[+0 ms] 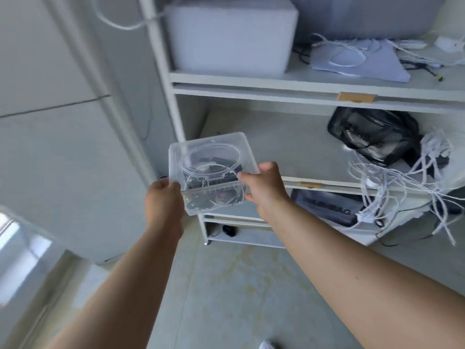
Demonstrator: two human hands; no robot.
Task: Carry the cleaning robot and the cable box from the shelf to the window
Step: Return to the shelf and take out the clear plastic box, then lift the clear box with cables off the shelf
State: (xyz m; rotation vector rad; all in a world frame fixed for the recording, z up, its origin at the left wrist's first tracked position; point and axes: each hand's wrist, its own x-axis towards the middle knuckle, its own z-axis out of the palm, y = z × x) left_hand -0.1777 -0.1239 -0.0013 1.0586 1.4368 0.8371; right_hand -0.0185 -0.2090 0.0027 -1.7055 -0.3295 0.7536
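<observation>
Both hands, left hand (164,197) and right hand (264,188), grip the clear cable box (211,170) before the shelf (276,83).

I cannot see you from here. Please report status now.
Both hands, left and right, grip the clear cable box. Box off the shelf. Floor ahead open.

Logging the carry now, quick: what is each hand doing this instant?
Left hand: closed on the left side of the clear cable box.
Right hand: closed on the box's right side.
</observation>
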